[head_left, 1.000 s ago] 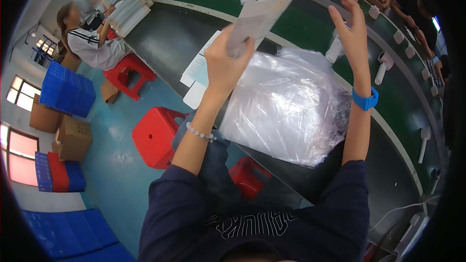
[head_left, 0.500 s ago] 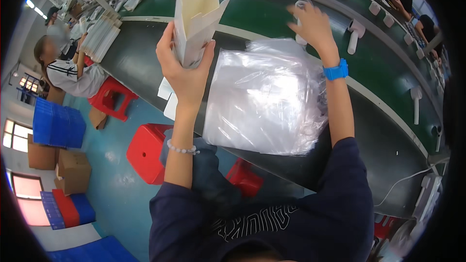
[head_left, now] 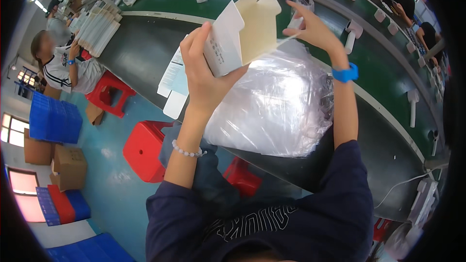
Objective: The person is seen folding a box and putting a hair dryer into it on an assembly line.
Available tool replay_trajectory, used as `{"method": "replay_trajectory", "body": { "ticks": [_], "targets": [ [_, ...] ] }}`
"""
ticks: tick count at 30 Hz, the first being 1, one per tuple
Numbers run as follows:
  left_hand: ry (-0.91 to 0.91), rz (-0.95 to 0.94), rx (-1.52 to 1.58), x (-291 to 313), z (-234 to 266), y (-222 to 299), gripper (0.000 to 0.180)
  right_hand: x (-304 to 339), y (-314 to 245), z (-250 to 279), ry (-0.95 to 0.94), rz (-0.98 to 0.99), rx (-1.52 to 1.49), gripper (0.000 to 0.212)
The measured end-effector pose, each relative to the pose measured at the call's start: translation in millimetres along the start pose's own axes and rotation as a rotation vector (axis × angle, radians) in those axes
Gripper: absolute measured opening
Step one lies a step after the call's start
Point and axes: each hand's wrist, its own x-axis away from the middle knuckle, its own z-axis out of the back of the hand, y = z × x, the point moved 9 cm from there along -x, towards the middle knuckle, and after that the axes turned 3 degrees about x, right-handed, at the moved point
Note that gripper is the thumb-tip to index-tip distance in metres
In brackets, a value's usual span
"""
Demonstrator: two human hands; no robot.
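Head view: left hand [head_left: 201, 65] at eleven o'clock grips the white box [head_left: 227, 41], flaps up at twelve; right hand [head_left: 316, 31] at one, thumb and fingers parted, overlapping a clear-wrapped item [head_left: 304, 1], contact unclear.

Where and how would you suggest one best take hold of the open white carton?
Probably low on the white carton's outer walls, from the near left, where the left hand holds it: its open flaps spread higher up, away from there.

Bright windows [head_left: 23, 182] pierce the pale wall [head_left: 68, 234] beyond the blue-green floor [head_left: 111, 191].
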Motion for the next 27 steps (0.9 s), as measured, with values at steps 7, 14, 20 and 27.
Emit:
{"method": "replay_trajectory", "body": {
  "ticks": [7, 14, 20, 27],
  "targets": [
    [0.08, 0.01, 0.104, 3.0, 3.6, -3.4, 0.112, 37.9, -169.9, 25.9, -0.136, 0.418, -0.962, 0.076],
    [0.104, -0.027, 0.11, 8.1, 4.8, -4.2, 0.11, 40.2, -171.0, 1.8, 0.086, 0.045, -1.183, 0.05],
    [-0.033, -0.109, -0.034, 1.2, 0.0, 18.8, 0.101, 43.6, -165.5, -11.3, -0.031, -0.021, -1.077, 0.047],
    [0.069, -0.191, 0.162, 3.2, 12.2, 24.7, 0.076, 42.8, -181.5, -7.6, -0.099, 0.196, -1.225, 0.054]
  ]
}}
